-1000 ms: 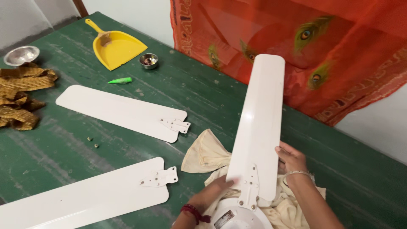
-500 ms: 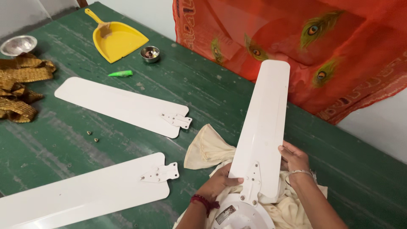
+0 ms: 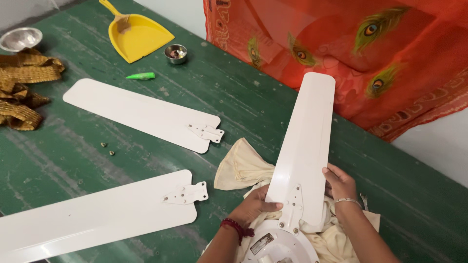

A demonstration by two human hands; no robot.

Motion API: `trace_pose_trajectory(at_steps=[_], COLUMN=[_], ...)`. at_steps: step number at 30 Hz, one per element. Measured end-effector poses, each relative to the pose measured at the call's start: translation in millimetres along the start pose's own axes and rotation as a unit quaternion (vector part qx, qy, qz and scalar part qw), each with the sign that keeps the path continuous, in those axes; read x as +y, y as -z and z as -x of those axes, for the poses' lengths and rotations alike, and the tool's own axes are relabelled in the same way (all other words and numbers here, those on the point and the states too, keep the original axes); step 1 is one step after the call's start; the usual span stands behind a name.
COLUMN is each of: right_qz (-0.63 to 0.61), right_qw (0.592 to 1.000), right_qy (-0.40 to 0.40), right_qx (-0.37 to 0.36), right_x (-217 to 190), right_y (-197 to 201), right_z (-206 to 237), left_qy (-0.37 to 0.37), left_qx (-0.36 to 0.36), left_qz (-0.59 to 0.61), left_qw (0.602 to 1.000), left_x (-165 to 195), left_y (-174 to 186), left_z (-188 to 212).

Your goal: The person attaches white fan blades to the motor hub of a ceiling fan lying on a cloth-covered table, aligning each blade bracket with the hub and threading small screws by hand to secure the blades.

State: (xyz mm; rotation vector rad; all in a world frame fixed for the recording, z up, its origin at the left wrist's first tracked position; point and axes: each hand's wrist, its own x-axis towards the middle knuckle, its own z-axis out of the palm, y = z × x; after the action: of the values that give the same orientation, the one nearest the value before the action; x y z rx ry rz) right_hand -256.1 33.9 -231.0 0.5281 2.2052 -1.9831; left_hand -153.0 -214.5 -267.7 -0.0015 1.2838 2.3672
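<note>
A white fan blade [image 3: 307,141] lies with its bracket end on the white fan motor hub [image 3: 279,243] at the bottom of the view. My left hand [image 3: 253,207] grips the blade's left edge near the bracket. My right hand [image 3: 340,184] holds the blade's right edge, a bangle on the wrist. A cream cloth [image 3: 242,167] lies bunched under the hub and blade. Two loose white blades rest on the green floor: one [image 3: 141,114] to the upper left, one [image 3: 97,216] at the lower left.
Two small screws [image 3: 107,148] lie on the green floor [image 3: 68,160] between the loose blades. A yellow dustpan [image 3: 136,36], small steel bowl [image 3: 176,52], green tube [image 3: 140,76], golden trim [image 3: 22,90] and metal dish [image 3: 19,38] sit at the far left. Orange fabric [image 3: 351,53] hangs behind.
The view has shifted slightly, bringing the blades and hub higher in frame. My left hand has slid up onto the blade's left edge beside the bracket; the right hand keeps its hold.
</note>
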Motion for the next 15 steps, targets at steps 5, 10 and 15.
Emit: trace_pose_trajectory(at_steps=[5,10,15], right_qz=[0.332,0.363,0.439], right_qw=[0.888,0.864,0.813], right_qy=[0.291,0.309,0.278], right_qx=[0.128,-0.163,-0.263], right_x=[-27,-34,-36], right_y=[2,-21,-35], right_z=[49,124,153], left_qy=[-0.042,-0.048,-0.06], left_qx=[-0.028,-0.046,-0.048], left_qz=[-0.003,-0.003,0.004], left_qw=[0.999,0.998,0.997], left_x=[-12,-20,-23], left_y=[10,16,16], left_z=[-9,-8,-11])
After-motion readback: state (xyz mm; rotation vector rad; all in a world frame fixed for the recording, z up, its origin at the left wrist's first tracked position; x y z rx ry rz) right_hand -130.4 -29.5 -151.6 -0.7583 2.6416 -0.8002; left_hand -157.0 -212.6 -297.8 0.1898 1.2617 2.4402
